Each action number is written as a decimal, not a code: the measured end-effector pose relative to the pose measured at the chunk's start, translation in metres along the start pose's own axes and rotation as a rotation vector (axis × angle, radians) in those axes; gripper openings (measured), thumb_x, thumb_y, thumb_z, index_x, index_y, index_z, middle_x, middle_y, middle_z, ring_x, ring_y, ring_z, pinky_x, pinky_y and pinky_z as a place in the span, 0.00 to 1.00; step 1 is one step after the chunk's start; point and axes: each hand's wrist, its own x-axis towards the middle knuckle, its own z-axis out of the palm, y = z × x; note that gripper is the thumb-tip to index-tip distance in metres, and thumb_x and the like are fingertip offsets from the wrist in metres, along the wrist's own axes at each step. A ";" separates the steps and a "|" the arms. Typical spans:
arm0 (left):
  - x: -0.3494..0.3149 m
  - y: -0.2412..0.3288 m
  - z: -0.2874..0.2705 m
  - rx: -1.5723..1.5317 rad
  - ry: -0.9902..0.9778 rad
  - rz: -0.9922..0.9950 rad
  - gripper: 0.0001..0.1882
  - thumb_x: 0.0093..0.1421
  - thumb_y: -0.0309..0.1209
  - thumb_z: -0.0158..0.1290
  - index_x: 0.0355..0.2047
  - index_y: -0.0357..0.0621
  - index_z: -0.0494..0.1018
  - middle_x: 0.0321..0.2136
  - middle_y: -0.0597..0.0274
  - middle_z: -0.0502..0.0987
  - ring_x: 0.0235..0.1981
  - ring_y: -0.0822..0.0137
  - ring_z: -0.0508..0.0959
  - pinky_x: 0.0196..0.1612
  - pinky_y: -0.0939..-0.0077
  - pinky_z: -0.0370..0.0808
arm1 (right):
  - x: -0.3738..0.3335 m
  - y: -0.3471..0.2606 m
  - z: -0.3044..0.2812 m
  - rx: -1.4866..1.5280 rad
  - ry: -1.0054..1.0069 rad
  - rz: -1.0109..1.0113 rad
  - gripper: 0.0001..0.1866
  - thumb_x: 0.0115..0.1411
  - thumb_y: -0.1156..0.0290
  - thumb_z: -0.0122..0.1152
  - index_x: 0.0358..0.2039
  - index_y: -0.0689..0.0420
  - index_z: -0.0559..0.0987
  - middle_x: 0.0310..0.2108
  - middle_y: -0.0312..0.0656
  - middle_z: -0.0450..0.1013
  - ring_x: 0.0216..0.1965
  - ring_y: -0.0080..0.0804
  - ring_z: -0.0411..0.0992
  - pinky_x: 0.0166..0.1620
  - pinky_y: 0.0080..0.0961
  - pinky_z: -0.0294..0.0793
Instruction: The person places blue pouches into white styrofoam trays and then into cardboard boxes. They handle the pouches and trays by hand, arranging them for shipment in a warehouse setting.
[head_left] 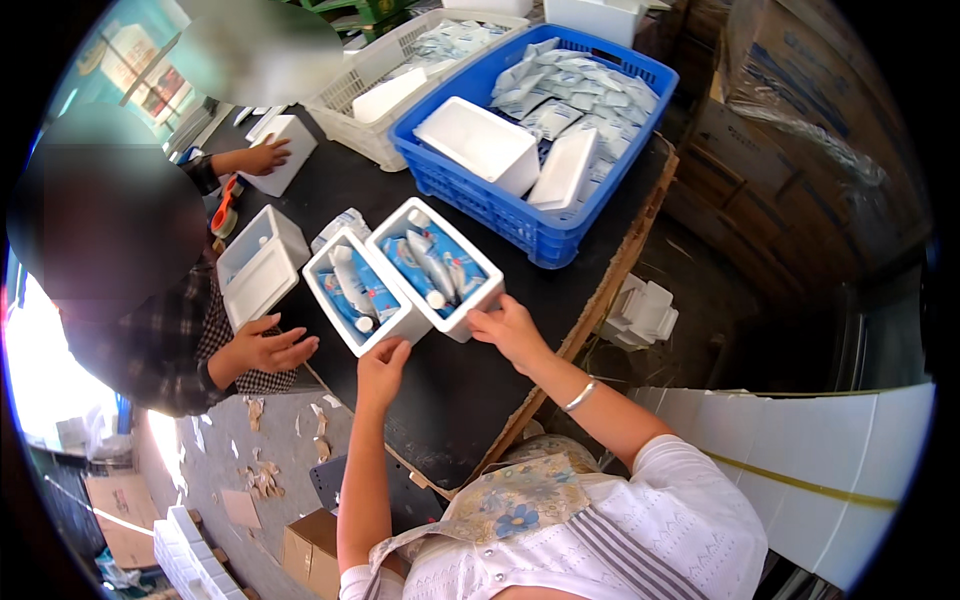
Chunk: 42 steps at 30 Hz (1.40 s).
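Two open white foam boxes stand side by side on the black table. The left foam box (400, 322) and the right foam box (478, 318) each hold blue printed pouches, a silvery-white pouch between them, and white-capped items. My left hand (380, 372) is closed at the near edge of the left box, its fingertips on the foam. My right hand (508, 328) grips the near right corner of the right box, thumb and fingers against its wall. Behind the left box lies a white ice pack (338, 228). Farther left is another open foam box (262, 262), with a lid leaning on it.
A blue crate (490, 205) of ice packs, holding foam pieces, stands at the far right of the table (450, 400). Behind it is a cream crate (385, 140). A co-worker's hand (262, 350) reaches in from the left; another's hand (265, 157) rests on a foam box beside an orange tape dispenser (226, 208).
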 end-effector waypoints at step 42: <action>-0.374 -0.174 0.041 0.240 0.480 -0.677 0.17 0.57 0.39 0.58 0.40 0.39 0.76 0.33 0.46 0.81 0.38 0.45 0.80 0.42 0.55 0.76 | -0.074 -0.100 0.077 -1.173 -0.989 -1.052 0.18 0.44 0.67 0.72 0.31 0.62 0.74 0.32 0.49 0.73 0.30 0.51 0.73 0.34 0.37 0.73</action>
